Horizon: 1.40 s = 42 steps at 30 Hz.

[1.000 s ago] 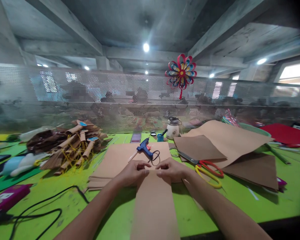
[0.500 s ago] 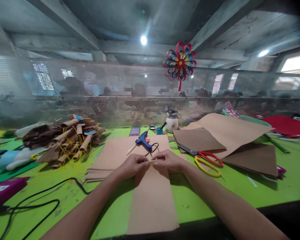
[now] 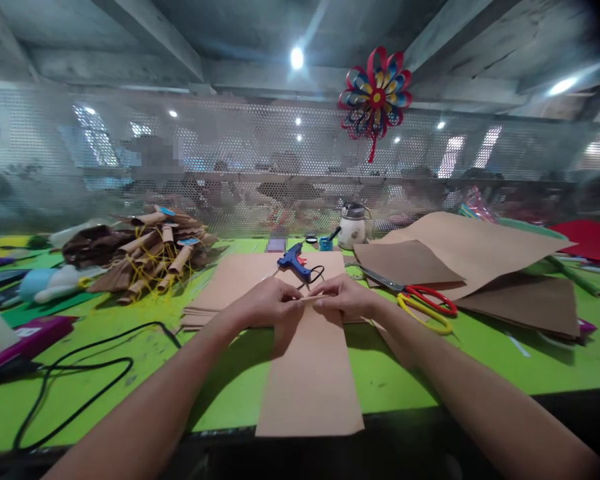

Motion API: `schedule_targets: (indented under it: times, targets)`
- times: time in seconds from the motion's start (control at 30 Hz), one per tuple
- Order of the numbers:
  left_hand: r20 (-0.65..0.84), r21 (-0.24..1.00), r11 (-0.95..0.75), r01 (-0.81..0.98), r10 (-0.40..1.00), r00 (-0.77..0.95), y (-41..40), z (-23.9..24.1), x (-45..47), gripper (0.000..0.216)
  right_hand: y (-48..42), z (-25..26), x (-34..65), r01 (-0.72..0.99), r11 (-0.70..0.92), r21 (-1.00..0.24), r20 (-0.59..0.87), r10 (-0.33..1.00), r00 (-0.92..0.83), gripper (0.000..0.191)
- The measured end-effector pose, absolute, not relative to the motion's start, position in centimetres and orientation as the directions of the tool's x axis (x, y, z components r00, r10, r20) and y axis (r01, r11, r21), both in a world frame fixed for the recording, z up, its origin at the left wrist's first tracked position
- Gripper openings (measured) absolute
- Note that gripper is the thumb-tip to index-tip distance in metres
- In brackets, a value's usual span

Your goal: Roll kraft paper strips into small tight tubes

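Head view: left hand (image 3: 267,300) and right hand (image 3: 350,297) pinch the far end of a brown paper strip (image 3: 310,380), thumbs near each other — strip along the green table (image 3: 380,393), near end at its edge; blue glue gun (image 3: 297,263) just beyond the hands; scissors (image 3: 400,289) beside right hand.

One wide strip (image 3: 310,380) to my two sets of fingers (image 3: 289,290).
I count one glue gun (image 3: 293,260), one pair of scissors (image 3: 393,285), one white bottle (image 3: 351,232), one blue pot (image 3: 325,245), two blue tags (image 3: 189,241) and one paper flower (image 3: 377,99).
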<state>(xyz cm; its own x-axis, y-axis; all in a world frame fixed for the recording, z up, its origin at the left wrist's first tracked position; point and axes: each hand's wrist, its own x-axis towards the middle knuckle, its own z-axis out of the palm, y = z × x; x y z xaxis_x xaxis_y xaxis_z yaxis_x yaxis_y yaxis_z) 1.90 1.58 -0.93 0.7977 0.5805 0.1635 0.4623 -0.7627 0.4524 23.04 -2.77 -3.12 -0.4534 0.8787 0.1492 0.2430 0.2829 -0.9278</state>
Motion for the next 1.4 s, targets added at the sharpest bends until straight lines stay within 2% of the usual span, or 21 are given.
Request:
schedule_targets:
  times: [0.13,0.33,0.47,0.6,0.77,0.9,1.17,1.3,1.4]
  targets:
    - [0.179,0.421,-0.801,0.426,0.534,0.826,1.3,-0.7,2.1,0.037,-2.7,-3.0,23.0,0.263,0.325,-0.909,0.181,0.873,-0.452,0.032]
    - [0.196,0.481,-0.765,0.429,0.57,0.797,1.4,-0.9,2.5,0.038,-2.6,-3.3,23.1,0.245,0.367,-0.897,0.24,0.872,-0.426,0.033]
    - [0.093,0.61,-0.67,0.424,0.592,0.801,1.5,-0.8,2.3,0.043,-2.5,-3.6,22.9,0.246,0.403,-0.882,0.27,0.857,-0.439,0.035]
    - [-0.059,0.766,-0.486,0.421,0.599,0.799,1.4,-0.3,1.6,0.049,-2.2,-4.0,22.3,0.253,0.487,-0.836,0.352,0.83,-0.432,0.033]
    - [-0.093,0.886,-0.313,0.343,0.603,0.792,1.7,-0.1,0.8,0.041,-2.3,-4.3,21.6,0.332,0.584,-0.74,0.456,0.8,-0.39,0.029]
    - [-0.093,0.932,-0.233,0.278,0.589,0.803,2.2,-1.0,0.6,0.032,-2.7,-4.2,21.6,0.368,0.645,-0.67,0.494,0.757,-0.428,0.029]
    - [-0.19,0.966,-0.001,0.258,0.674,0.714,1.8,-2.0,1.1,0.026,-2.7,-4.1,21.9,0.487,0.723,-0.489,0.543,0.69,-0.479,0.03]
    - [-0.2,0.966,0.014,0.258,0.671,0.713,2.0,-2.1,1.3,0.027,-2.9,-3.7,22.0,0.489,0.747,-0.451,0.55,0.664,-0.506,0.03]
    - [-0.197,0.968,0.014,0.252,0.67,0.716,2.2,-2.5,1.5,0.027,-3.0,-3.5,22.0,0.46,0.749,-0.477,0.53,0.663,-0.529,0.029]
